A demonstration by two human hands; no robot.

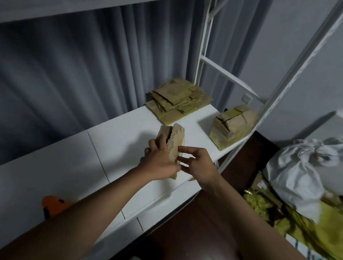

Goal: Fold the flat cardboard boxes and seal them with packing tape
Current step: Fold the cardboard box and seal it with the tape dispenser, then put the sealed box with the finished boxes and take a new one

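Brown cardboard fills your hands: a bundle of flat boxes (172,144) stands on edge on the white table (126,139), near its front edge. Your left hand (158,161) grips the bundle from the left, fingers curled over its top edge. Your right hand (196,165) sits just beside the bundle's near end — fingers spread and loosely bent, their tips touching the cardboard. Farther back on the table lies a loose pile of flat boxes (177,99) by the grey curtain (69,73); another stack (232,126) stands at the right edge, against the white shelf frame (277,90). An orange object (54,205) shows at the table's near left — partly hidden by your forearm.
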